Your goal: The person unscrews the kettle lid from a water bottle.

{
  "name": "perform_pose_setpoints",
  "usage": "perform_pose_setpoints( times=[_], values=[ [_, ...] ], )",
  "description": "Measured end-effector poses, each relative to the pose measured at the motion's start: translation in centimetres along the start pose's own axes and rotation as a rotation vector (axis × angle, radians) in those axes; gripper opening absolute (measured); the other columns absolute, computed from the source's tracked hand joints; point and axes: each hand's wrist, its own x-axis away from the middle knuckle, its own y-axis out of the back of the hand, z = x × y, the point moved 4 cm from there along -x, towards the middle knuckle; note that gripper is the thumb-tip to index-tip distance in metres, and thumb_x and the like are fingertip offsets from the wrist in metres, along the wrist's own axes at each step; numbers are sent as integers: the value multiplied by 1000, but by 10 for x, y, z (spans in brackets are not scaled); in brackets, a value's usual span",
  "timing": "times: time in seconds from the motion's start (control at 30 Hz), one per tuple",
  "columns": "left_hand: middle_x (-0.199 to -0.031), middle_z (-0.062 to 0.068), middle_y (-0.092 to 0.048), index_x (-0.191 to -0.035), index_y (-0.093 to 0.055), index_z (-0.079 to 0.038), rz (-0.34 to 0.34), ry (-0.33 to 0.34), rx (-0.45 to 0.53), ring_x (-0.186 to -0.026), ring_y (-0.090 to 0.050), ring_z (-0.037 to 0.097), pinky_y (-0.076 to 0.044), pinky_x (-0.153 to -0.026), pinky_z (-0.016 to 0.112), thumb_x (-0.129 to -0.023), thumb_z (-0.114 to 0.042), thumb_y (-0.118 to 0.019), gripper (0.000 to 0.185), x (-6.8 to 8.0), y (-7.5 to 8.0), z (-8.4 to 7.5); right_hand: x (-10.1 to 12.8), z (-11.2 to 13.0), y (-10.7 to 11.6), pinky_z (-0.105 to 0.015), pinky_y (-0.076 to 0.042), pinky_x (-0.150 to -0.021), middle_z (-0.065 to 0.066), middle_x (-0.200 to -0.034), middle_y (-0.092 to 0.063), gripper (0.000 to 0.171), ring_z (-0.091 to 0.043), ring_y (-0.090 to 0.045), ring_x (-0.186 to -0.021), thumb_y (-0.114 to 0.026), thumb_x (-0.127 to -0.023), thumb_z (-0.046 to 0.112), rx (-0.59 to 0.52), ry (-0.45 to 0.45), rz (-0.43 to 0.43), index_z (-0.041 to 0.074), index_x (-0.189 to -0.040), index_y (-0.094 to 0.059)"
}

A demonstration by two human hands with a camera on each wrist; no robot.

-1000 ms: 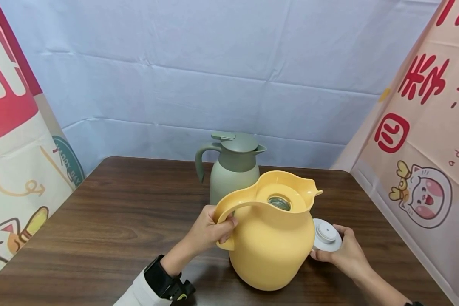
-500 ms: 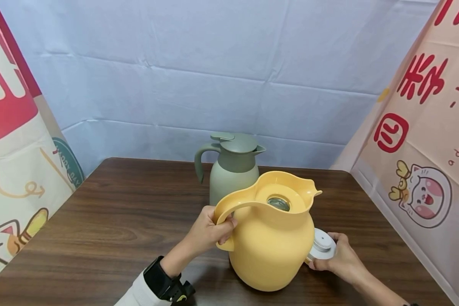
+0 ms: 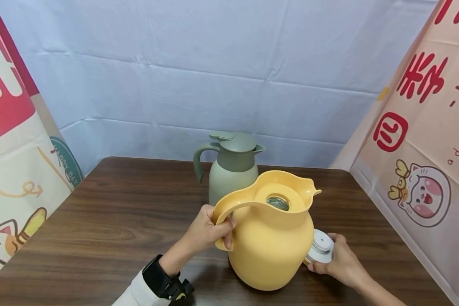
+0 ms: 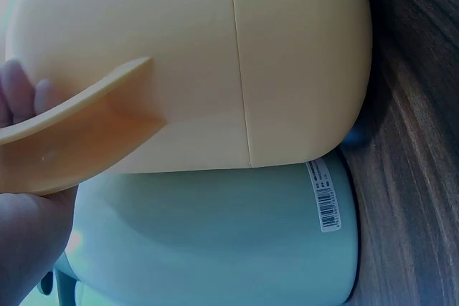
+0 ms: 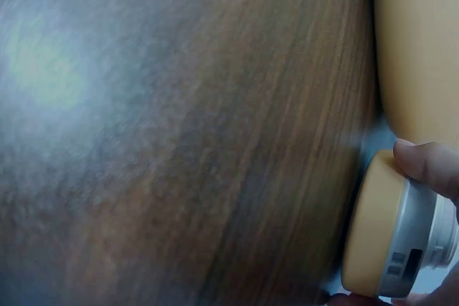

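A dark wood-grain surface (image 3: pixel 99 221) spans the lower half of the head view. Right of lower centre stands a yellow vacuum jug (image 3: pixel 271 250), its mouth uncovered, partly hiding a green vacuum jug (image 3: pixel 231 180) near centre. The left hand (image 3: pixel 212 227) grips the yellow jug's handle (image 3: pixel 226 206); the right hand (image 3: pixel 342 260), lower right, holds a yellow-and-white stopper lid (image 3: pixel 322 247) plug side up.

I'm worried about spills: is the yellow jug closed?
No, in the head view the yellow jug has an uncovered mouth, with a lid off to its side.
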Motion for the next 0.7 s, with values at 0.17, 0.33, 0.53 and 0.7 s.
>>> perform_pose_setpoints(
  times=[0.17,0.33,0.53,0.7],
  values=[
    [-45,15,-53,-58,-55,3,20,1,12,-41,-57,29,-42,-39,25,-87,6,-49,29,0,-3,-1,1,1,-1,-50,-41,-83,-34,-114,-44,110,-39,-50,-100,-89,-56,33,63,31,-9,-21,-125,-23],
    [-41,13,-47,-56,-52,1,5,-1,13,-36,-51,25,-40,-36,25,-86,7,-49,31,0,-4,0,1,0,0,-50,-41,-82,-34,-113,-45,110,-39,-51,-100,-89,-56,36,76,24,-2,-21,-125,-24],
    [-38,10,-37,-56,-49,2,-109,-44,19,-31,-37,15,-32,-33,23,-83,12,-47,29,1,-9,1,2,0,2,-47,-43,-79,-32,-109,-48,107,-36,-53,-95,-87,-59,38,93,15,12,-21,-123,-25],
    [-37,10,-36,-54,-47,3,-244,-64,-17,-30,-36,8,-29,-28,23,-83,10,-50,30,0,-22,2,-3,-1,7,-46,-44,-78,-33,-106,-49,105,-33,-55,-91,-88,-58,36,113,16,14,-22,-121,-27]
  ],
)
